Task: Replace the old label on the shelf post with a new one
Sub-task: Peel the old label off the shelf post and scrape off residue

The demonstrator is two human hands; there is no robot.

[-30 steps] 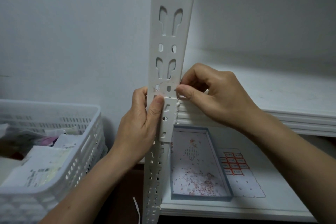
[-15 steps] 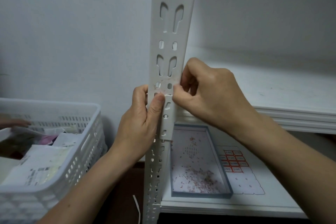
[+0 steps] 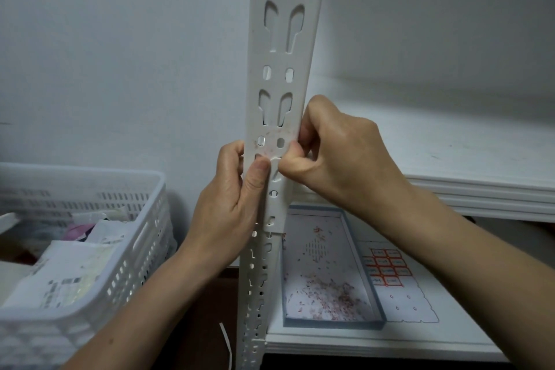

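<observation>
— What's the room like?

— A plain pale wall point(image 3: 120, 54), with a white slotted shelf post point(image 3: 283, 39) upright in front of it. An upper shelf point(image 3: 450, 159) and a lower shelf point(image 3: 450, 336) run off to its right. A white basket point(image 3: 129, 267) of papers stands to the left. On the lower shelf lie a blue-rimmed tray point(image 3: 366, 279) of reddish scraps and, beside it, a label sheet point(image 3: 399, 288).

— And the hands?

— The left hand point(image 3: 228, 207) wraps the post, thumb flat on its front. The right hand point(image 3: 345, 159) is curled tight, pinching the post's right edge at the smeared old label patch point(image 3: 274, 137).

A plain pale wall point(image 3: 120, 54) backs white shelf boards point(image 3: 450, 159), with dark brown floor point(image 3: 198, 318) below.
</observation>
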